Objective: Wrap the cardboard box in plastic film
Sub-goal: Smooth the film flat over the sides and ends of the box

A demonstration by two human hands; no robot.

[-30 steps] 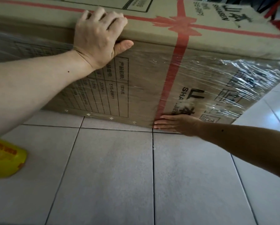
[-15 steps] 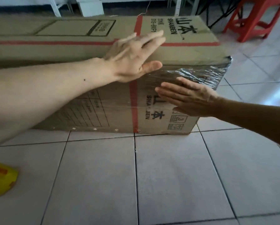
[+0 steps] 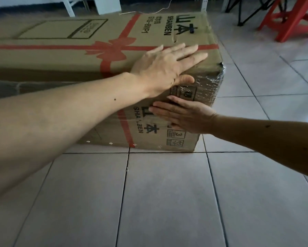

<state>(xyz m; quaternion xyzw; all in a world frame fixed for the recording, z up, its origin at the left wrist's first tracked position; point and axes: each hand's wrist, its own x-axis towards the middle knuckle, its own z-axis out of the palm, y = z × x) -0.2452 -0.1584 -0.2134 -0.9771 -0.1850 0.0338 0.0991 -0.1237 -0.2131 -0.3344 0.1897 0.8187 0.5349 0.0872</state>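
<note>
A long cardboard box (image 3: 60, 56) lies on the tiled floor (image 3: 167, 202), running from the left edge to right of centre, with a red ribbon and bow printed on its top. The left hand (image 3: 165, 68) lies flat over the top front edge near the box's right end, fingers straight and slightly spread on the top, thumb down on the front face. Just below it, the right hand (image 3: 185, 116) presses flat against the front face, fingers straight and close together, pointing left. Clear plastic film (image 3: 210, 86) clings, wrinkled, around the box's right front corner. Farther right stands a red stool (image 3: 292, 20).
</note>
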